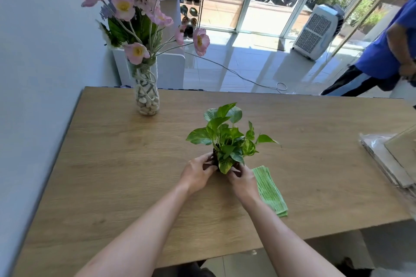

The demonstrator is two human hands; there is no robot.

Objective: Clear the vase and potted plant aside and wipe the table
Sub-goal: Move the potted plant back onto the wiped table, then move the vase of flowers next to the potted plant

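A small potted plant (227,139) with glossy green leaves stands near the middle of the wooden table (112,175). My left hand (197,173) grips the dark pot from its left side and my right hand (242,179) grips it from the right; the leaves and my fingers hide most of the pot. A clear glass vase (147,96), filled with white pebbles and holding pink and purple flowers, stands upright at the table's far left. A folded green cloth (271,191) lies flat just right of my right wrist.
A stack of flat boards in plastic wrap (389,159) lies at the table's right edge. A wall runs along the left side. Beyond the far edge are a white cabinet (171,69), a floor cable, an air cooler (317,31) and a person in blue (382,51).
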